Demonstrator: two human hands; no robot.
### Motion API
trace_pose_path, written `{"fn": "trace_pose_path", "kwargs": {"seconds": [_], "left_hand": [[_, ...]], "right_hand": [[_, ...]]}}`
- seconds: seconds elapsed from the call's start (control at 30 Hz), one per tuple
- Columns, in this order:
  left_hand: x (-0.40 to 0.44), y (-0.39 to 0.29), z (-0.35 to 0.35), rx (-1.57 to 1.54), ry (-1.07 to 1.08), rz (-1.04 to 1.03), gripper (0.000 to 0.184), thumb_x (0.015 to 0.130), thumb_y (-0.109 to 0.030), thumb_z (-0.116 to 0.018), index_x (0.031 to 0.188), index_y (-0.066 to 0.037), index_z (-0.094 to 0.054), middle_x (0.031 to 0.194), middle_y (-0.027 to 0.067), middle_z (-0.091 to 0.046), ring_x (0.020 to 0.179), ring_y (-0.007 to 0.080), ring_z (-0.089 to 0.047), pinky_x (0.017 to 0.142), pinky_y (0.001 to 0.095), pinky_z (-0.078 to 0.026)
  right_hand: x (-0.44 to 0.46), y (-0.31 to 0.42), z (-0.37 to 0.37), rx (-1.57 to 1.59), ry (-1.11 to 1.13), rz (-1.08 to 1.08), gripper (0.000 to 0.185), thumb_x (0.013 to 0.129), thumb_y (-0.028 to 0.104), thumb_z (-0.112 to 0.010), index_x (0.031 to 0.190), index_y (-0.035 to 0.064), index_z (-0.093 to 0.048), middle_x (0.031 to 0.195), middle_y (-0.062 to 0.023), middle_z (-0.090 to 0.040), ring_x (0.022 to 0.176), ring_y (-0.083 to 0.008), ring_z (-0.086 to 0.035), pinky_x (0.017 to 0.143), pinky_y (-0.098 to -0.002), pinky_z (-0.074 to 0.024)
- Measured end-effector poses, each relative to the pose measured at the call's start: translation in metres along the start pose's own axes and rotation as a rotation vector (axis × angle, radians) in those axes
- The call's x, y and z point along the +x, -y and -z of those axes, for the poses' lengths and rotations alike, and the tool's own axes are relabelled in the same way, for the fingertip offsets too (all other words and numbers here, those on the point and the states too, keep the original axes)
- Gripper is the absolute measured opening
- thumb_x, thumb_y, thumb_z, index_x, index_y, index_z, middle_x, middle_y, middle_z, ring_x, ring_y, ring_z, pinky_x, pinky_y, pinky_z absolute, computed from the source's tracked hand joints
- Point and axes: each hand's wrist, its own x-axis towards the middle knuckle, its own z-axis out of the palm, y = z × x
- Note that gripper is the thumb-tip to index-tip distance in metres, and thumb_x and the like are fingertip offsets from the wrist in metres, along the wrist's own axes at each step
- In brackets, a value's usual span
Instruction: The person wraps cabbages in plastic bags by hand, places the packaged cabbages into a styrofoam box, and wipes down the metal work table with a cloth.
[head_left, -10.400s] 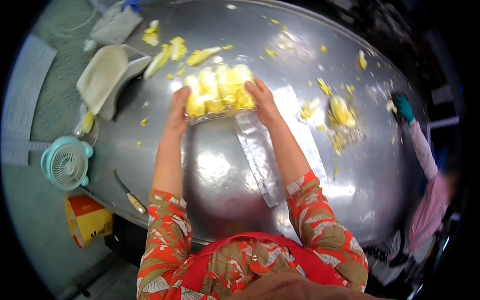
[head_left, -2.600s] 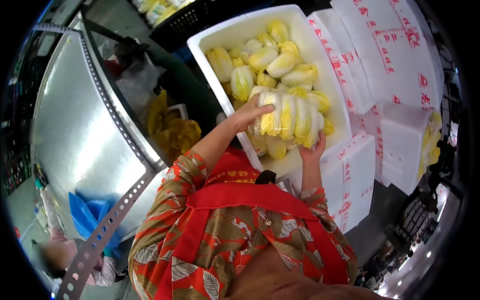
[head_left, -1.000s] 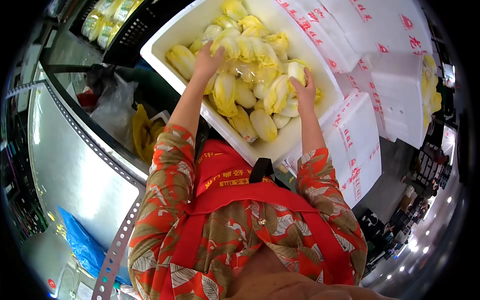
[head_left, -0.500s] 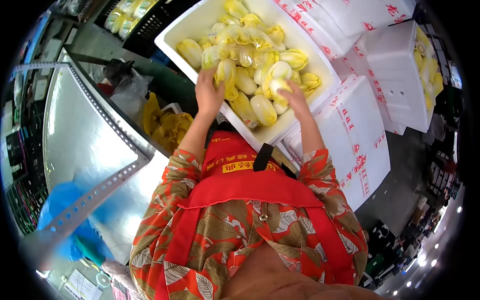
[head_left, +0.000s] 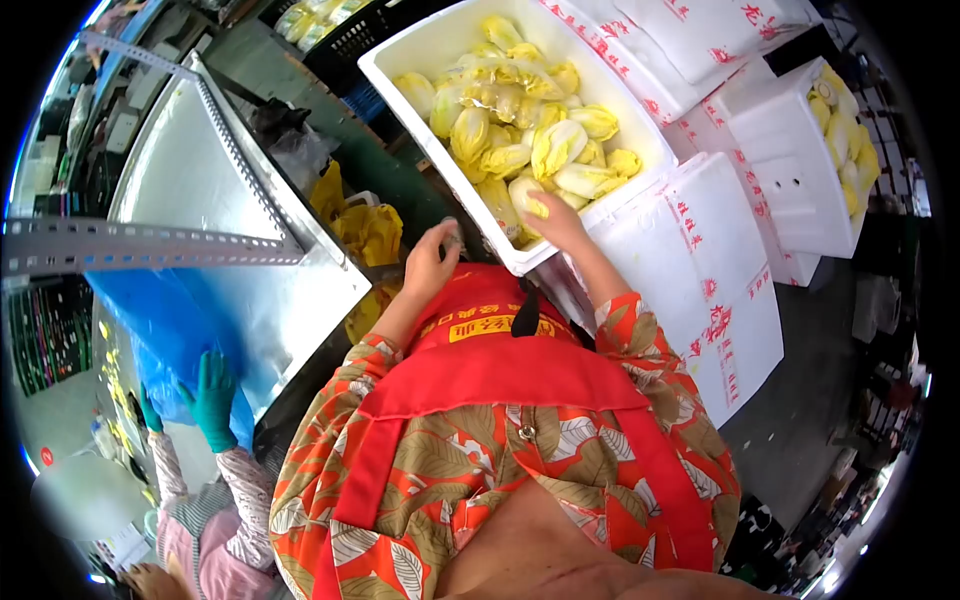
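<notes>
A white foam box (head_left: 440,165) holds several small yellow-and-white napa cabbages (head_left: 560,148), some in clear plastic. At the box's near end, my right hand (head_left: 560,224) is closed around the end of one pale napa cabbage (head_left: 524,196). My left hand (head_left: 430,262) is outside the box, by its near left corner and in front of the red apron (head_left: 480,300). Its fingers are curled, and a small greyish bit shows at the fingertips, too unclear to name.
White foam boxes with red print (head_left: 690,270) stand on the right, one tilted with cabbages. A metal table (head_left: 330,285) with a perforated metal bar (head_left: 150,245) is on the left. There a co-worker's green-gloved hand (head_left: 212,400) touches a blue plastic bag (head_left: 170,310).
My left hand has left the cabbages and drawn back outside the box. My right hand has moved down to a cabbage at the near end. The co-worker has come further into view.
</notes>
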Motion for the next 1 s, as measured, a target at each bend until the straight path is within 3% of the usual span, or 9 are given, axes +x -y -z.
{"fn": "trace_pose_path", "kwargs": {"seconds": [0.23,0.37,0.47,0.63,0.7,0.83,0.87,0.9,1.0], "left_hand": [[-0.075,0.028,-0.012,-0.106,0.387,0.237,0.032,0.081,-0.023,-0.058,0.110,-0.008,-0.057,0.090,0.0140,-0.064,0.083,0.0296,-0.062,0.074,0.0354,-0.048],[-0.106,0.042,-0.007,0.005,0.441,0.235,0.029,0.084,-0.026,-0.056,0.104,-0.007,-0.060,0.086,0.0145,-0.064,0.076,0.0254,-0.062,0.071,0.0339,-0.048],[-0.137,0.045,0.004,-0.038,0.555,0.370,0.034,0.085,-0.035,-0.054,0.092,-0.004,-0.065,0.084,0.0165,-0.065,0.079,0.0269,-0.062,0.071,0.0346,-0.047],[-0.223,0.064,0.011,-0.221,0.554,0.582,0.037,0.087,-0.039,-0.054,0.090,-0.004,-0.066,0.080,0.0127,-0.066,0.073,0.0167,-0.060,0.069,0.0317,-0.046],[-0.262,0.063,0.010,-0.303,0.484,0.676,0.037,0.084,-0.041,-0.055,0.092,-0.006,-0.067,0.082,0.0149,-0.066,0.076,0.0210,-0.063,0.072,0.0333,-0.047],[-0.333,0.072,-0.003,-0.357,0.261,0.744,0.035,0.086,-0.037,-0.056,0.095,-0.005,-0.067,0.083,0.0119,-0.067,0.080,0.0163,-0.061,0.074,0.0308,-0.046],[-0.341,0.062,0.004,-0.392,0.202,0.802,0.035,0.086,-0.036,-0.056,0.096,-0.005,-0.066,0.086,0.0116,-0.067,0.082,0.0161,-0.061,0.075,0.0308,-0.046],[-0.347,0.046,0.012,-0.438,0.140,0.866,0.035,0.086,-0.035,-0.056,0.098,-0.004,-0.066,0.088,0.0113,-0.067,0.083,0.0159,-0.060,0.076,0.0309,-0.046],[-0.387,0.046,-0.013,-0.545,-0.133,0.891,0.037,0.085,-0.033,-0.056,0.103,-0.002,-0.063,0.094,0.0112,-0.066,0.088,0.0171,-0.060,0.080,0.0307,-0.046]], "right_hand": [[-0.064,0.016,-0.025,-0.357,0.072,0.198,0.037,0.079,0.026,-0.061,0.111,0.0068,-0.058,0.110,-0.0172,-0.058,0.105,-0.0321,-0.051,0.093,-0.0363,-0.0384],[-0.098,0.040,-0.027,0.057,0.022,0.184,0.034,0.081,0.023,-0.060,0.110,0.0058,-0.060,0.101,-0.0168,-0.062,0.103,-0.0283,-0.055,0.089,-0.0342,-0.0421],[-0.133,0.042,-0.043,0.326,0.407,0.080,0.034,0.083,0.022,-0.059,0.113,0.0043,-0.058,0.099,-0.0105,-0.065,0.089,-0.0207,-0.063,0.080,-0.0292,-0.0476],[-0.174,0.014,-0.086,0.153,1.043,0.054,0.042,0.095,0.034,-0.036,0.127,0.0092,-0.048,0.125,-0.0105,-0.051,0.115,-0.0202,-0.047,0.099,-0.0282,-0.0321],[-0.189,0.006,-0.103,0.286,1.186,-0.255,0.048,0.096,0.038,-0.032,0.134,0.0099,-0.038,0.130,-0.0095,-0.046,0.119,-0.0183,-0.043,0.101,-0.0274,-0.0295],[-0.199,0.035,-0.104,0.417,1.263,-0.086,0.055,0.095,0.042,-0.034,0.135,0.0041,-0.034,0.139,-0.0085,-0.034,0.130,-0.0176,-0.028,0.107,-0.0280,-0.0179],[-0.195,0.037,-0.106,0.388,1.292,0.012,0.054,0.095,0.041,-0.035,0.134,0.0032,-0.036,0.138,-0.0078,-0.036,0.128,-0.0172,-0.031,0.106,-0.0280,-0.0201],[-0.192,0.020,-0.117,0.518,1.362,-0.294,0.052,0.094,0.038,-0.040,0.131,0.0018,-0.040,0.134,-0.0067,-0.041,0.124,-0.0161,-0.036,0.104,-0.0275,-0.0253],[-0.172,0.058,-0.108,0.110,1.462,-0.145,0.042,0.090,0.035,-0.051,0.113,0.0000,-0.056,0.111,-0.0037,-0.058,0.102,-0.0135,-0.052,0.090,-0.0279,-0.0410]]}}
